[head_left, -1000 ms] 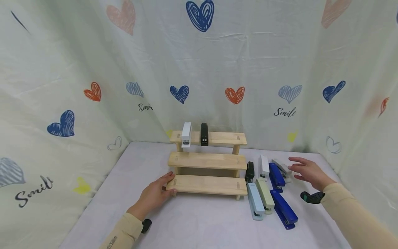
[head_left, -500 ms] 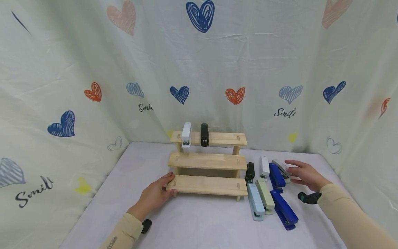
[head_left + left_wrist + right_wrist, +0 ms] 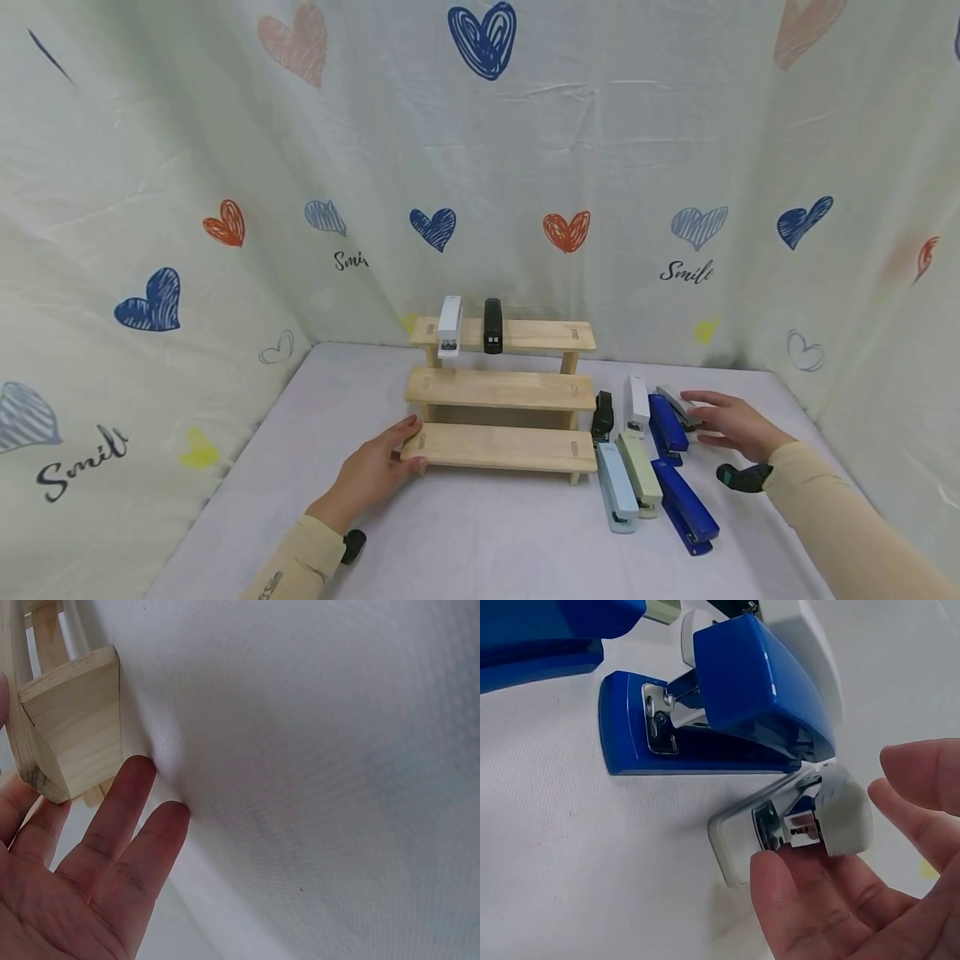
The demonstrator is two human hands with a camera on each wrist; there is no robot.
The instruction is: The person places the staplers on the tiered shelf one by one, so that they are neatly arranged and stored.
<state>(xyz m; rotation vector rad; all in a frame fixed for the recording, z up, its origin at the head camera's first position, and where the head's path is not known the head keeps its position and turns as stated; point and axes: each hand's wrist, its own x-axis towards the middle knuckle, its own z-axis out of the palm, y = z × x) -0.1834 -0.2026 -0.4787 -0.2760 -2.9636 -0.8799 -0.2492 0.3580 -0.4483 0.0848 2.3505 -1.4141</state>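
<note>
My left hand point(image 3: 371, 471) holds the left end of the lowest step of a three-tier wooden display stand point(image 3: 502, 446). In the left wrist view, two of its fingers point(image 3: 124, 799) extend below the board toward the white cloth. My right hand point(image 3: 738, 425) is at a small grey-white stapler point(image 3: 847, 817) on the right side of the table. Its fingers lie along one side of that stapler, while the thumb stays apart from it. Beside it, a blue stapler point(image 3: 735, 682) lies close by.
A white stapler point(image 3: 450, 323) and a black stapler point(image 3: 492, 325) stand on the top tier. Right of the stand are a black stapler point(image 3: 603, 415), a white one point(image 3: 637, 402), a light blue one point(image 3: 617, 483), a pale green one point(image 3: 640, 473) and another blue one point(image 3: 684, 502).
My right hand has moved left and slightly down, closer to the grey-white stapler. The left hand stays on the wooden stand, which has not moved.
</note>
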